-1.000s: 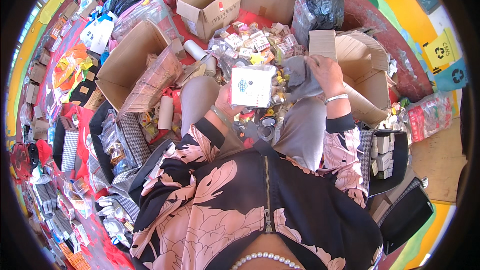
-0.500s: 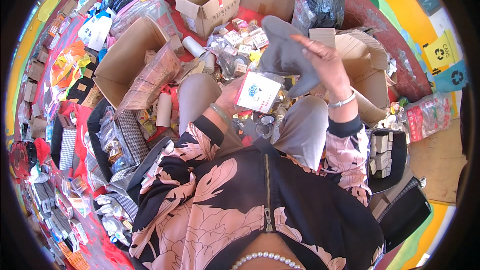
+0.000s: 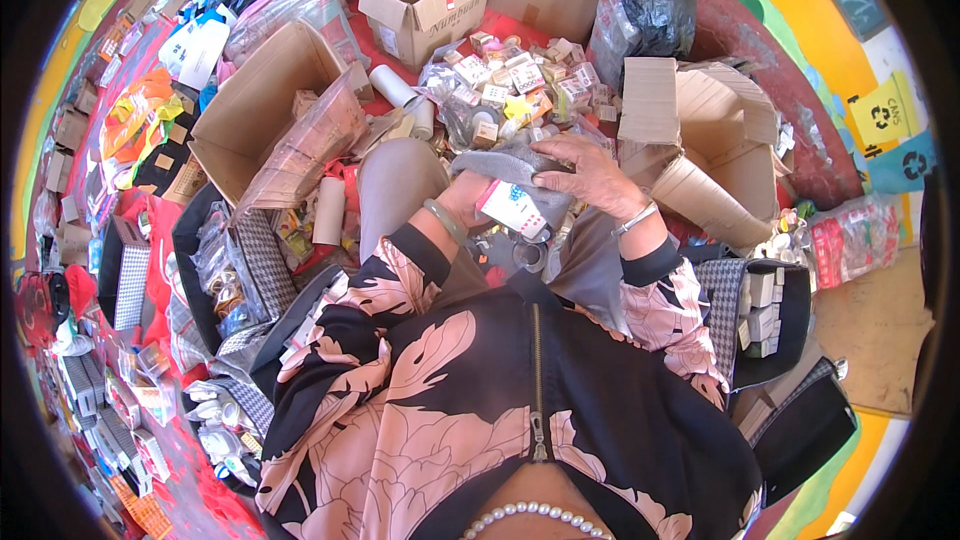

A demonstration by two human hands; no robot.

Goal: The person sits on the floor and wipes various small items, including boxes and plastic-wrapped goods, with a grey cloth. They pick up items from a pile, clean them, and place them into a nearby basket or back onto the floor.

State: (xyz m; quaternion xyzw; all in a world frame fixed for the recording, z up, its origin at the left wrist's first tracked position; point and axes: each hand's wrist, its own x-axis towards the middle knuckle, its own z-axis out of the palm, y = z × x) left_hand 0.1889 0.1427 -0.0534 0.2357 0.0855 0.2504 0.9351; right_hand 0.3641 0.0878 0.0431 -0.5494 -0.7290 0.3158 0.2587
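Between my knees, my left hand (image 3: 464,200) is closed round a small white box (image 3: 512,208) with blue print and a red edge, gripping it from the left. My right hand (image 3: 594,176) has its fingers bent over a grey cloth (image 3: 508,164), which drapes across the top of the box and hides part of it. The cloth also covers some of my left fingers. Just beyond both hands lies a heap of small boxes (image 3: 522,78), with a yellow star-shaped piece (image 3: 517,110) among them.
Open cardboard boxes stand at the far middle (image 3: 428,10), on the left (image 3: 262,105) and on the right (image 3: 735,175). A checked fabric bin (image 3: 262,265) sits by my left side, another bin with small boxes (image 3: 765,320) by my right. A black plastic bag (image 3: 655,0) rests far right.
My right hand has come down and left with the grey cloth, from raised at the right onto the white box. The box now tilts and is partly covered. My left hand keeps its hold.
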